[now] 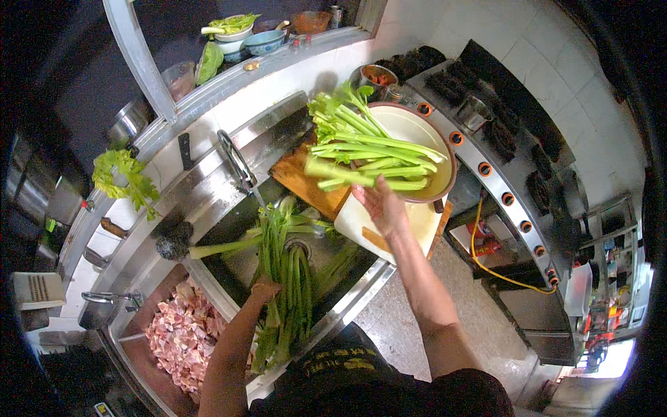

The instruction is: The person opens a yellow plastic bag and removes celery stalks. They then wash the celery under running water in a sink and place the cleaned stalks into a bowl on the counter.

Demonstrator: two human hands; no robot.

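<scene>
My left hand (268, 288) grips a bunch of green celery stalks (284, 307) over the stainless steel sink basin (229, 276). Their leafy end is under the faucet (237, 161), where water runs down. My right hand (384, 206) is at the near side of a large brown-rimmed basin (440, 182), fingers apart. Just beyond its fingertips, a pale celery stalk (336, 172) is blurred by motion. More cut celery (378, 148) lies across the basin, leaves towards the wall. Beneath that basin are a white cutting board (417, 224) and a wooden board (297, 177), bridging the sink's right side.
Chopped raw meat (182, 333) fills the left sink compartment, under a second faucet (112, 298). A black-handled knife (185, 151) and a scouring pad (174, 240) lie along the back ledge. Bowls (264, 41) stand on the windowsill. A gas stove (484, 140) curves along the right.
</scene>
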